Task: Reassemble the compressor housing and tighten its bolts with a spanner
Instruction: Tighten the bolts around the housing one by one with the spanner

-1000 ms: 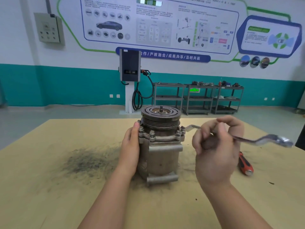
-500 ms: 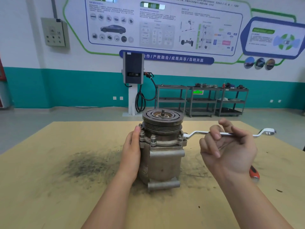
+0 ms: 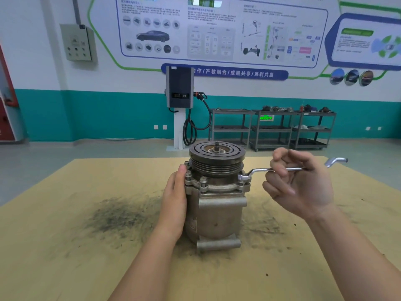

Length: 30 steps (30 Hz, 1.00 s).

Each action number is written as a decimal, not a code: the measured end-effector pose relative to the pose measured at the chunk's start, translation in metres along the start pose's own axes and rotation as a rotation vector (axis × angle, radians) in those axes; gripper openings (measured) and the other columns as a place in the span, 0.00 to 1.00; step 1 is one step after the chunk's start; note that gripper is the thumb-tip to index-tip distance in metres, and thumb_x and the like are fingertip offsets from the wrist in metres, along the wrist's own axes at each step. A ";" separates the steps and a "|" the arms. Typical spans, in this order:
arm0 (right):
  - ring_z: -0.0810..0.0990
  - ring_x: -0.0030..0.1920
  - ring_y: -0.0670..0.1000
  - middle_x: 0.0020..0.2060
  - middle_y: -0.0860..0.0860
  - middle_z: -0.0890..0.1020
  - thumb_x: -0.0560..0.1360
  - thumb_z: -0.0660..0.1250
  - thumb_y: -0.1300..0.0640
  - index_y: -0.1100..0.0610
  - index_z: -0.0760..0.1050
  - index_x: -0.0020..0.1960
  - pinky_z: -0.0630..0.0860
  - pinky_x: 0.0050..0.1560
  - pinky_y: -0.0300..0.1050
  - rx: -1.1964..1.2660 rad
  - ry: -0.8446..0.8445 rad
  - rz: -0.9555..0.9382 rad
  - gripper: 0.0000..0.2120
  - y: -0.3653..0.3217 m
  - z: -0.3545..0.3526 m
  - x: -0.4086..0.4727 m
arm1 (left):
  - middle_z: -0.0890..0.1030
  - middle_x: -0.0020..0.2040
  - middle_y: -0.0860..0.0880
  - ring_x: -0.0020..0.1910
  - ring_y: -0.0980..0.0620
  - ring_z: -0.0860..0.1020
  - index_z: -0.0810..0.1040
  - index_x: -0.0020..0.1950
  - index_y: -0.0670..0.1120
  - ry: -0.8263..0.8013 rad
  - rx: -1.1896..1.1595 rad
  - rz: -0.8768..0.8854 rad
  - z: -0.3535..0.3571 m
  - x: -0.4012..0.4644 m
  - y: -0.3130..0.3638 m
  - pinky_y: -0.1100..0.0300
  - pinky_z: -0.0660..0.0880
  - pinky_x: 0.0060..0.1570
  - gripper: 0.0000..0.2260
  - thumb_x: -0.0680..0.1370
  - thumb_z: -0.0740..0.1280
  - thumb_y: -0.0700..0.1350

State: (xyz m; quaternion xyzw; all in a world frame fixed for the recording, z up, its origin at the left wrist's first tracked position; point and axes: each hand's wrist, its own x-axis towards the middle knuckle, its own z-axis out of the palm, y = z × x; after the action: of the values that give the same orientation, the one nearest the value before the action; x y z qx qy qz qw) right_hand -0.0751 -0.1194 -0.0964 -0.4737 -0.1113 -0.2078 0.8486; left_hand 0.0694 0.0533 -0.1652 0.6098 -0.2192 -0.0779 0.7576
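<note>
A workshop with a teal-and-white wall, and in front a tan wooden worktable [image 3: 65, 246] smudged with dark grime. At the table's centre stands the grey cast-metal compressor housing [image 3: 214, 213], upright, its dark grooved round pulley [image 3: 217, 158] on top and bolts spaced round the flange below. At nine o'clock of the housing, the left hand [image 3: 174, 200] lies flat against its side, fingers straight and pressing, thumb up by the flange, seemingly to keep the body from turning. At three o'clock, a slim silver offset ring spanner [image 3: 282, 169] reaches out level from a flange bolt [image 3: 242, 178] on which its ring appears seated. The right hand [image 3: 301, 187] pinches the shaft between thumb and curled fingers, palm turned up, a light hold that suggests running the bolt down rather than final tightening. Far off at twelve to one o'clock, grey metal shelf carts [image 3: 273, 129] along the wall carry small items too distant to identify.
</note>
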 end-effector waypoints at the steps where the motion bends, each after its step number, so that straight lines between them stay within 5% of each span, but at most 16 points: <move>1: 0.59 0.20 0.47 0.26 0.50 0.76 0.72 0.56 0.56 0.56 0.79 0.43 0.60 0.25 0.38 -0.005 0.001 0.040 0.13 -0.003 -0.002 0.002 | 0.84 0.54 0.61 0.58 0.60 0.79 0.79 0.57 0.62 -0.002 -0.006 -0.001 0.000 0.000 0.000 0.56 0.71 0.59 0.24 0.72 0.56 0.73; 4: 0.67 0.22 0.48 0.27 0.51 0.75 0.67 0.61 0.61 0.57 0.74 0.54 0.66 0.23 0.40 0.034 0.053 0.117 0.16 -0.005 -0.005 0.006 | 0.84 0.52 0.64 0.55 0.65 0.79 0.80 0.53 0.66 0.000 0.002 0.004 0.000 -0.001 0.002 0.59 0.71 0.56 0.23 0.69 0.58 0.76; 7: 0.64 0.21 0.46 0.23 0.48 0.68 0.70 0.59 0.59 0.58 0.75 0.58 0.65 0.22 0.38 0.123 0.154 0.081 0.17 0.005 -0.001 0.006 | 0.83 0.48 0.67 0.50 0.70 0.79 0.80 0.48 0.68 0.003 -0.002 0.002 0.001 -0.002 0.003 0.62 0.69 0.51 0.21 0.66 0.56 0.75; 14: 0.59 0.20 0.47 0.21 0.49 0.64 0.72 0.60 0.56 0.56 0.74 0.38 0.60 0.22 0.37 0.101 0.341 -0.260 0.07 0.028 0.022 -0.014 | 0.82 0.43 0.71 0.43 0.76 0.77 0.78 0.48 0.66 0.021 -0.010 0.005 0.002 -0.004 0.006 0.65 0.68 0.46 0.20 0.66 0.56 0.74; 17: 0.64 0.23 0.50 0.25 0.51 0.70 0.75 0.59 0.59 0.55 0.74 0.38 0.63 0.26 0.38 -0.160 0.327 -0.473 0.09 0.042 0.029 -0.036 | 0.83 0.46 0.68 0.47 0.72 0.79 0.79 0.51 0.64 0.028 -0.016 0.005 0.002 -0.004 0.006 0.64 0.69 0.48 0.20 0.71 0.56 0.72; 21: 0.77 0.37 0.44 0.40 0.43 0.80 0.75 0.63 0.58 0.49 0.78 0.44 0.73 0.39 0.36 -0.907 0.294 -0.853 0.07 0.073 0.049 -0.055 | 0.84 0.46 0.65 0.49 0.69 0.80 0.80 0.52 0.60 0.046 -0.011 0.019 0.001 -0.004 0.004 0.61 0.72 0.53 0.14 0.80 0.57 0.63; 26: 0.79 0.46 0.51 0.45 0.49 0.81 0.75 0.66 0.55 0.57 0.82 0.48 0.74 0.47 0.44 -1.420 0.089 -0.832 0.09 0.088 0.080 -0.033 | 0.77 0.63 0.57 0.60 0.67 0.74 0.71 0.64 0.56 0.009 0.158 0.052 -0.004 -0.004 0.004 0.73 0.69 0.61 0.09 0.85 0.57 0.49; 28: 0.78 0.44 0.53 0.44 0.50 0.81 0.74 0.65 0.52 0.56 0.83 0.49 0.73 0.45 0.45 -1.534 0.125 -0.821 0.11 0.088 0.090 -0.024 | 0.75 0.70 0.50 0.69 0.51 0.73 0.70 0.63 0.59 -0.028 0.127 0.021 -0.006 -0.006 0.000 0.52 0.71 0.69 0.10 0.85 0.57 0.45; 30: 0.77 0.43 0.53 0.42 0.50 0.79 0.75 0.65 0.52 0.57 0.81 0.46 0.72 0.44 0.44 -1.542 0.145 -0.858 0.10 0.084 0.092 -0.022 | 0.77 0.68 0.47 0.69 0.46 0.75 0.75 0.61 0.59 -0.030 0.045 -0.011 -0.006 -0.006 0.000 0.43 0.71 0.68 0.08 0.84 0.60 0.52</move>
State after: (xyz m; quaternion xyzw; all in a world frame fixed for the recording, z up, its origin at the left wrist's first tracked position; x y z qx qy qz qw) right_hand -0.0556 0.0027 -0.1199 -0.8170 -0.0544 -0.5549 0.1470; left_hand 0.0660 0.0608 -0.1673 0.6266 -0.2289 -0.0866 0.7400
